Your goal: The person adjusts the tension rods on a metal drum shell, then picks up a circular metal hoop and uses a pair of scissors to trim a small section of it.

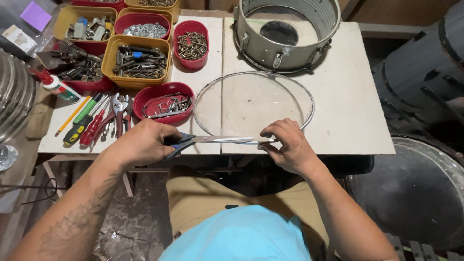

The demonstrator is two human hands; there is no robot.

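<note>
Left hand [140, 144] closed around blue-handled scissors [208, 140], blades toward three o'clock at clear drumhead [251, 104] near rim; right hand [288, 145] curled, apparently pinching that rim steady.

Blue-handled scissors [203, 140] with silver blades lie between the fingers of the left hand [140, 143] and those of the right hand [289, 145]. Just past the right fingertips, a clear drumhead [253, 104] with a silver rim rests on a white table [348, 96]. Beyond the left fingers sit 2 red tubs [163, 102] and yellow tubs [137, 59] of grey hardware. Left of them lie red-handled pliers [116, 116], a green screwdriver [87, 112] and a yellow pencil [72, 116]. Shirt [241, 234] light blue, trousers [193, 198] tan.
</note>
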